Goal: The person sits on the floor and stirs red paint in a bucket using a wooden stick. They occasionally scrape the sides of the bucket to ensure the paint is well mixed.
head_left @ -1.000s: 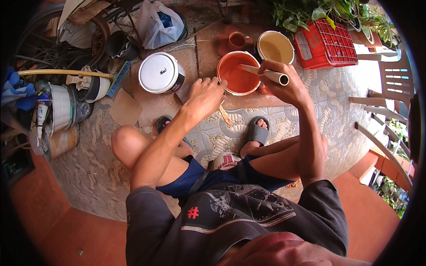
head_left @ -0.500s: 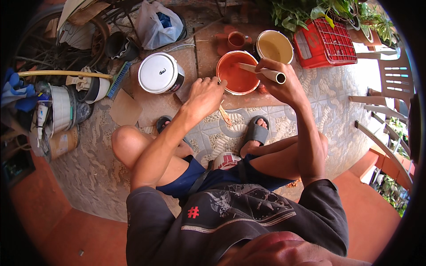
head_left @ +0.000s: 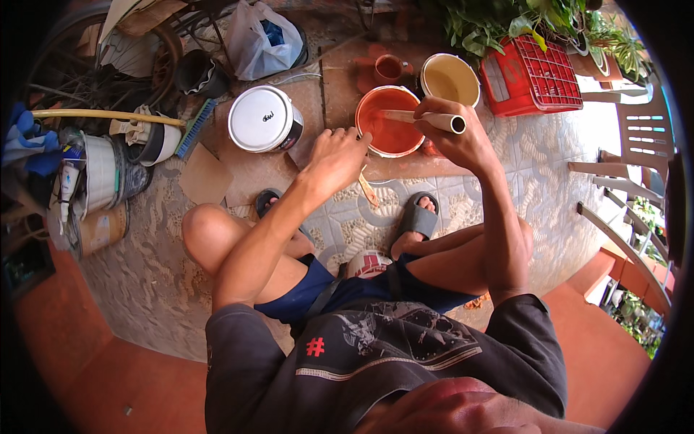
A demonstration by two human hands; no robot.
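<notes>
Orange liquid fills part of the round, orange-stained bucket with a pale rim, just above the centre of the frame. This bucket is where your work lies. Your right hand, right of it, is closed around a long, pale, hollow tube; the tube slants leftward, its far end down inside the bucket and its open end facing up toward you.

Your left hand is at the bucket's lower-left edge, fingers curled and knuckles up. The fingertips are hidden, so I cannot tell whether they pinch the rim or merely rest by it. A slim wooden handle shows just below that hand; whether you hold it is unclear too.

Left of the bucket stands a white-lidded round tub; at its upper right, a cream bucket with a tan inside; above it, a small terracotta-coloured cup.

The step in hand looks like stirring. The next move, I judge, calls for a slow sweep of the tube along the bucket's inner wall, the left hand bracing the rim against tipping or splashing.
</notes>
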